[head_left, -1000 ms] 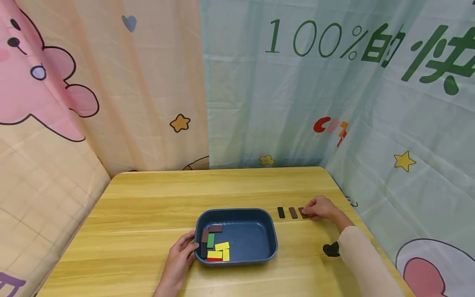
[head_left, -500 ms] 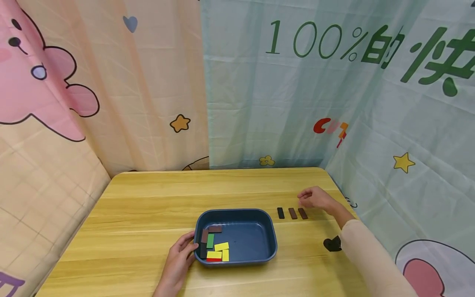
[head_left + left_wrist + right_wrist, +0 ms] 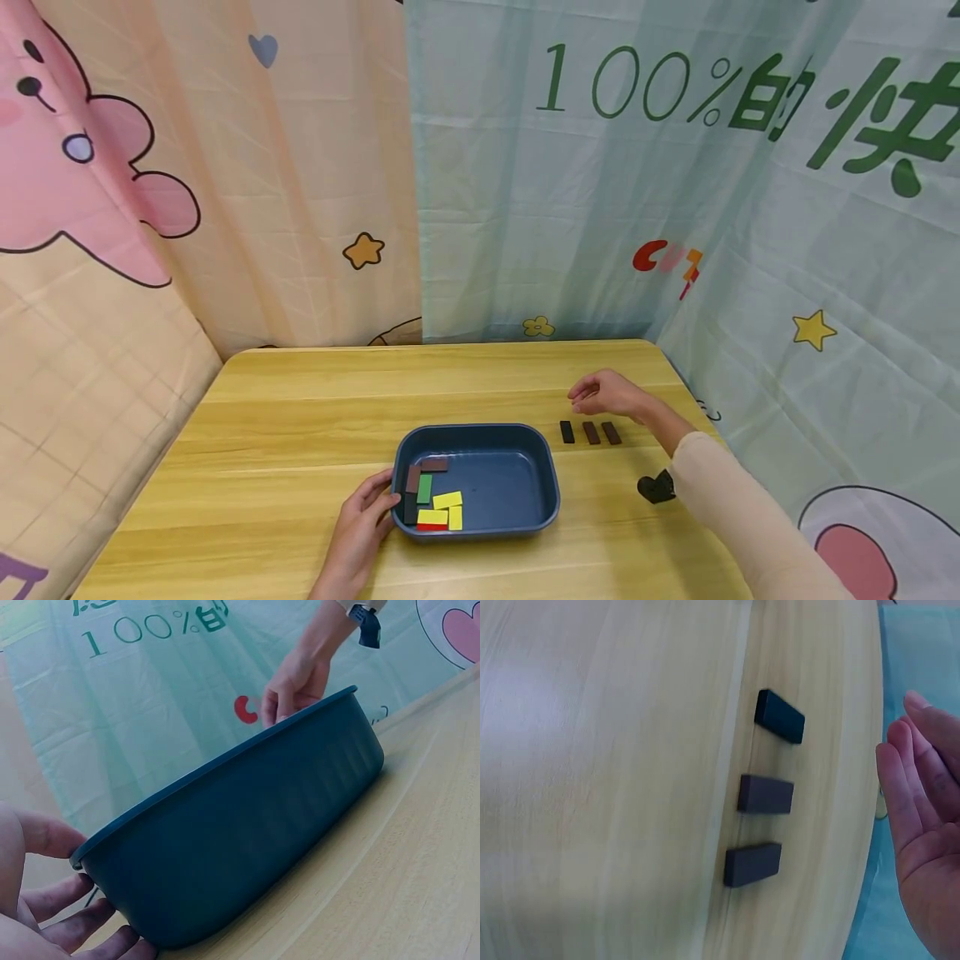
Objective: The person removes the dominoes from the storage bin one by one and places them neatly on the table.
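A dark blue plastic basin (image 3: 510, 492) stands on the table, with several domino blocks at its left side: yellow (image 3: 447, 500), green (image 3: 425, 489), red, brown and black. My left hand (image 3: 358, 518) grips its left end, thumb at the rim and fingers against the outer wall (image 3: 225, 840). To the right of the basin, a black domino (image 3: 780, 717) and two brown dominoes (image 3: 765, 795) lie in a spaced row. My right hand (image 3: 609, 393) hovers just behind that row, fingers extended and holding nothing.
A black strap-like piece (image 3: 657, 487) hangs by the right sleeve (image 3: 735, 508). Printed curtains (image 3: 525, 208) enclose the back and sides of the wooden table (image 3: 300, 392).
My right hand has let go of the rightmost brown domino, lifted and moved left along the row toward the black one. The left hand and basin have stayed in place.
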Demonstrator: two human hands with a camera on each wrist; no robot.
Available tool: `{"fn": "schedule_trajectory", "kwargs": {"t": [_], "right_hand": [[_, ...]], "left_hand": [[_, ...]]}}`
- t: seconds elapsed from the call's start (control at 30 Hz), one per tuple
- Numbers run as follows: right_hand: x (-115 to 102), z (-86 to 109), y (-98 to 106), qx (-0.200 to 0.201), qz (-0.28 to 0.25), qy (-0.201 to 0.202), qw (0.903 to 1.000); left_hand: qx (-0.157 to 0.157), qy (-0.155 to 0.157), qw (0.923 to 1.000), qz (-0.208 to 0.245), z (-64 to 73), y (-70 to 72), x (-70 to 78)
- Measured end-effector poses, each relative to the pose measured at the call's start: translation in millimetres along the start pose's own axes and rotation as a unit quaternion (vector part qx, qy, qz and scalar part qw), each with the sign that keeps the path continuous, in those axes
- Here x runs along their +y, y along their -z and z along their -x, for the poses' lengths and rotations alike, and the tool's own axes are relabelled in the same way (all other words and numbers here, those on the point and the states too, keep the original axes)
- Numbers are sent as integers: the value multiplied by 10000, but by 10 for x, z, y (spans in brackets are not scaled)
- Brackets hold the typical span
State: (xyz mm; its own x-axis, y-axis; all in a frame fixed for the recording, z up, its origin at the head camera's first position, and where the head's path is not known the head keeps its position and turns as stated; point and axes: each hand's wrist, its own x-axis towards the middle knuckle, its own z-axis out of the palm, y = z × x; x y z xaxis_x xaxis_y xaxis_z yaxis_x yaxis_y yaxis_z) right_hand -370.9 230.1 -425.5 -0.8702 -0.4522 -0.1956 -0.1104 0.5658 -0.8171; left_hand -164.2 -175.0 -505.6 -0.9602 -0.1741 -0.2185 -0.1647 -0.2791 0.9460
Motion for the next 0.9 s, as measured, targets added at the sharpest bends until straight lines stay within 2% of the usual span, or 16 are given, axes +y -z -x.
{"fn": "schedule_trajectory", "kwargs": {"t": [0.2, 0.47, 0.9], "right_hand": [[-122, -84, -90, -298, 306, 263, 9987], [-395, -149, -223, -551, 444, 336, 9969], [-753, -299, -486, -1188, 755, 755, 9872]], "left_hand": [[11, 30, 10000, 8, 3, 1, -11], [-8, 97, 9999, -101, -21, 10, 15], [64, 122, 9999, -100, -15, 2, 21]]}}
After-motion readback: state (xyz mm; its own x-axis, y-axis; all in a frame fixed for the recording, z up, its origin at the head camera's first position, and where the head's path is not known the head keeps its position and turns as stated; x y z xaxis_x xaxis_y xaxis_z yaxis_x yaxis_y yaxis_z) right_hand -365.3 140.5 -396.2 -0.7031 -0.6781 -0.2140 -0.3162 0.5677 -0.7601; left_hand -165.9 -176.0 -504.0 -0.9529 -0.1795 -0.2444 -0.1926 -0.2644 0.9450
